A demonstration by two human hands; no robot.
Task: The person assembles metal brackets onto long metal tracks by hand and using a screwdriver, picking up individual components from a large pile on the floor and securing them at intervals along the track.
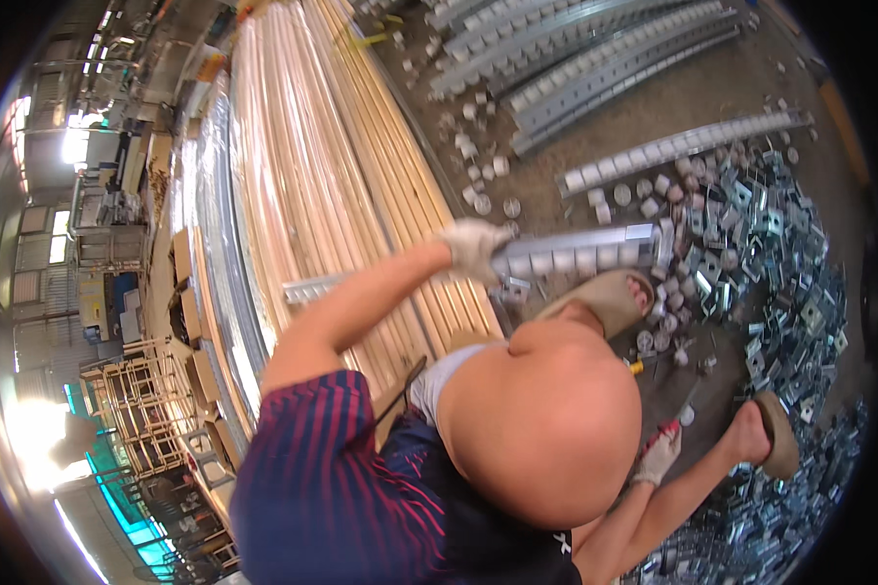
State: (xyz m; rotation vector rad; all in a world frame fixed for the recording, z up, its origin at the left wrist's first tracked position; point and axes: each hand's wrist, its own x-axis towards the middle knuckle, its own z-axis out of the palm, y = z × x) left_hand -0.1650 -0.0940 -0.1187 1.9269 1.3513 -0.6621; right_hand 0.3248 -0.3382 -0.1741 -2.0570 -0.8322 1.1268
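My left hand, in a pale work glove, is closed around one end of a metal roller rail. The rail is a grey channel with a row of white rollers, and its far end lies by my sandalled foot. Lower right, my gloved right hand is closed on a red-handled tool with a thin metal shaft; its exact kind cannot be made out. A small white roller shows beside the shaft. My bent knee stands between the two hands.
Loose metal brackets are heaped along the right, with white rollers scattered near them. Another roller rail and several stacked rails lie on the floor beyond. Long wrapped profiles stretch along the left. Shelving racks stand farther left.
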